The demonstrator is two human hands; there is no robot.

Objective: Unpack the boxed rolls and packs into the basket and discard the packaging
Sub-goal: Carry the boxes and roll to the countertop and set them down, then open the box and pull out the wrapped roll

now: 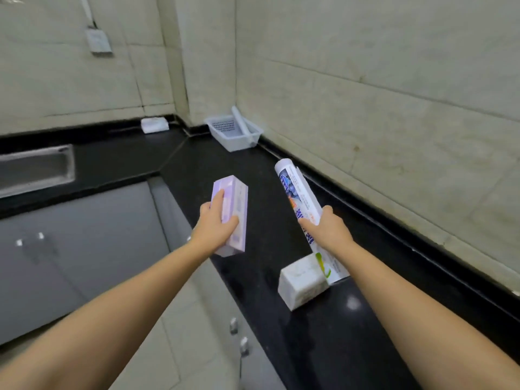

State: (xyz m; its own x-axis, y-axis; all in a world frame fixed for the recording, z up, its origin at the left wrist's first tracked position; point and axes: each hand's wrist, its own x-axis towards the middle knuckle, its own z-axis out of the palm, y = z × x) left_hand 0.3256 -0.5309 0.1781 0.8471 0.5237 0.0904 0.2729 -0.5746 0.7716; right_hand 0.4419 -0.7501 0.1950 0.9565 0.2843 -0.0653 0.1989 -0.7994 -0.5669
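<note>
My left hand (216, 225) grips a long lilac box (233, 209) held above the counter's front edge. My right hand (326, 229) holds a long printed box (302, 198) with a white roll (284, 166) sticking out of its far end; the box's near end rests by a white wrapped pack (302, 280) on the counter. The white plastic basket (235, 142) stands in the far corner against the wall, with one white roll (242, 122) leaning in it.
The black counter (323, 333) runs along the tiled wall on the right. A steel sink (36, 170) is at the left. A small white pack (154, 125) lies at the back by the wall. Grey cabinet doors are below the counter.
</note>
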